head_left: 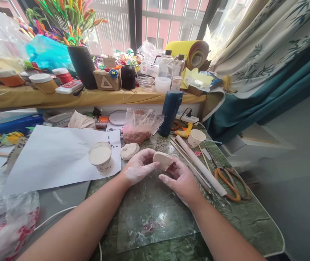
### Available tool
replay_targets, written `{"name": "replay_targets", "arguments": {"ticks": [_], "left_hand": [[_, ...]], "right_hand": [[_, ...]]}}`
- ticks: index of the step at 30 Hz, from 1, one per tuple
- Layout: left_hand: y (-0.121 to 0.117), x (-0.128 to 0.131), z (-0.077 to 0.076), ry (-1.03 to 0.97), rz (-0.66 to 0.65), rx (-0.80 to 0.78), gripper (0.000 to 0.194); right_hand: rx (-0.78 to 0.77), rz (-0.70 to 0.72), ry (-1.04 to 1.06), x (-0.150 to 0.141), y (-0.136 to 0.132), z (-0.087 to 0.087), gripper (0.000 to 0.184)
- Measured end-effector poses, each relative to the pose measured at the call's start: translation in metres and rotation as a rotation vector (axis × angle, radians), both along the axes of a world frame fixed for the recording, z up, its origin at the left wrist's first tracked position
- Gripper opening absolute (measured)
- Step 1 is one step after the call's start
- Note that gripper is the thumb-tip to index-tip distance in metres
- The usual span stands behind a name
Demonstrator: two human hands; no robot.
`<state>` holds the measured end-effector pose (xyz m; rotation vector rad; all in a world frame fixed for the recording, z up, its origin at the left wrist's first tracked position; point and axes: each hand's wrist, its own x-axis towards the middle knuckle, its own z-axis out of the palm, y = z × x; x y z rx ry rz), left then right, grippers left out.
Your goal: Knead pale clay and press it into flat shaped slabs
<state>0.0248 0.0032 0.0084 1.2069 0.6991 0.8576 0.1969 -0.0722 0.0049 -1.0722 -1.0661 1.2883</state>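
Observation:
A flat, off-white piece of clay (162, 160) is held up between my two hands, over a clear sheet (157, 217) on the green table. My left hand (141, 166) pinches its left side, thumb in front and fingers behind. Around its right edge curl the fingers of my right hand (183, 180), while that thumb stands a little apart below. White powder or clay coats both hands. Just beyond my left hand lies a larger lump of the same pale clay (130, 150). To its left, a paper cup (100, 156) of white material stands on white paper (59, 156).
Right of my hands lie a white rolling pin (201, 165), thin wooden sticks (189, 163) and orange-handled scissors (229, 185). Behind stand a dark blue bottle (170, 113), a bag of reddish clay (138, 127), an empty-looking paper cup (196, 138) and a yellow glue gun (186, 131).

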Motion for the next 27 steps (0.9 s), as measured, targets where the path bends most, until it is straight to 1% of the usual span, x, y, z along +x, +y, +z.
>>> {"name": "replay_targets", "arguments": {"ticks": [2, 4, 7, 12, 17, 23, 25, 27], "left_hand": [[0.0010, 0.0000, 0.0004, -0.025, 0.017, -0.014, 0.040], [0.0020, -0.0006, -0.0001, -0.029, 0.022, -0.021, 0.040], [0.0029, -0.0017, -0.0018, -0.019, 0.022, -0.027, 0.040], [0.0033, -0.0009, -0.0034, -0.040, -0.021, -0.032, 0.037], [0.0027, 0.0000, -0.0013, -0.040, -0.015, -0.031, 0.038], [0.0004, -0.0017, 0.0006, 0.020, -0.055, -0.009, 0.040], [-0.0008, -0.0033, 0.0020, 0.091, -0.083, 0.042, 0.039], [-0.0023, -0.0054, 0.0049, 0.208, -0.120, 0.135, 0.037]], "right_hand": [[-0.023, 0.041, -0.020, 0.0000, -0.0005, 0.0004, 0.048], [-0.028, 0.049, -0.027, 0.0005, -0.0010, 0.0002, 0.043], [-0.024, 0.032, -0.019, 0.0012, -0.0007, -0.0010, 0.041], [-0.026, -0.004, -0.016, 0.0008, 0.0010, -0.0030, 0.034], [-0.029, -0.010, 0.003, 0.0007, 0.0002, -0.0027, 0.036], [0.003, -0.055, -0.129, 0.0029, -0.0020, 0.0005, 0.030], [0.027, -0.079, -0.153, 0.0039, -0.0023, 0.0014, 0.031], [0.039, -0.076, -0.183, 0.0052, -0.0027, 0.0018, 0.034]]}}
